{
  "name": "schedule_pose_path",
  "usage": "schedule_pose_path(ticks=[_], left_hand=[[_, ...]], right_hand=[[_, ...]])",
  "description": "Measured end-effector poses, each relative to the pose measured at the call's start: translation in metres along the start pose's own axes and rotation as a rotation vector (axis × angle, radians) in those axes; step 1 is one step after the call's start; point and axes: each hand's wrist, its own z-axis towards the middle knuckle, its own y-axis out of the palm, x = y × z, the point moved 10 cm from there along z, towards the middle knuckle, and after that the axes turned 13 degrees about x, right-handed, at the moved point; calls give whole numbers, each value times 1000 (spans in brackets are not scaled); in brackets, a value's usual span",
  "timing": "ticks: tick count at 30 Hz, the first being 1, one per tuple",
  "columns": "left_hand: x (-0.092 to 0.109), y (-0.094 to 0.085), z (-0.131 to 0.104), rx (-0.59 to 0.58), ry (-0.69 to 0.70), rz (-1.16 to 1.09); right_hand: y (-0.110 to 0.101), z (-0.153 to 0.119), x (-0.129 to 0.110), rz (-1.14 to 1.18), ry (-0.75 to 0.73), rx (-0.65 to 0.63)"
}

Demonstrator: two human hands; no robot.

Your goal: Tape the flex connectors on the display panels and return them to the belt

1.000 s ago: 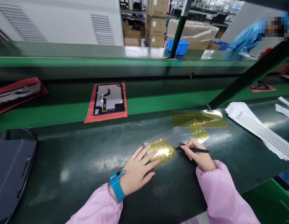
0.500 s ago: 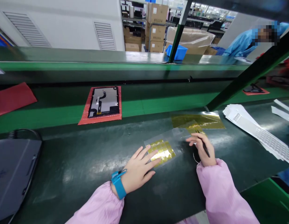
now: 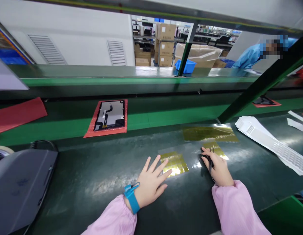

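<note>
My left hand [image 3: 151, 182], a blue strap round its wrist, lies with fingers spread. Its fingertips reach the left part of a clear sheet carrying amber film pieces [image 3: 177, 162]. Further right, my right hand [image 3: 220, 169] has its fingers closed on black tweezers [image 3: 210, 160], tips pointing away from me. Those tips are near another amber film patch [image 3: 219, 150] beside the hand. Behind it lies a longer amber film strip [image 3: 207, 133], flat on the dark bench. I cannot tell whether the tweezers pinch anything.
A screen panel [image 3: 113, 114] rests on red padding [image 3: 97, 133] on the green belt [image 3: 149, 122]. White label strips [image 3: 269, 140] fan out at right. A grey device [image 3: 24, 182] stands at left. A slanted post [image 3: 254, 88] rises behind the strips. A co-worker in blue [image 3: 249, 57] is beyond.
The view has tilted upward slightly. The clear sheet now lies flatter on the bench, and its right amber patch shows beside my right hand. My left hand remains spread at the sheet's left end.
</note>
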Motion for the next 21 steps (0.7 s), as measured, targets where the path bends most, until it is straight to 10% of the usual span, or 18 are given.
schedule_pose_path(ticks=[5,15,21], left_hand=[[-1,2,0,-29,-32,-40],[-5,-1,-1,-17,-124,-86],[-43,-15,-10,174,-413,-311]], right_hand=[[-11,9,-25,71,-65,134],[45,-5,-171,427,-428,-106],[52,10,-180,537,-356,-33]])
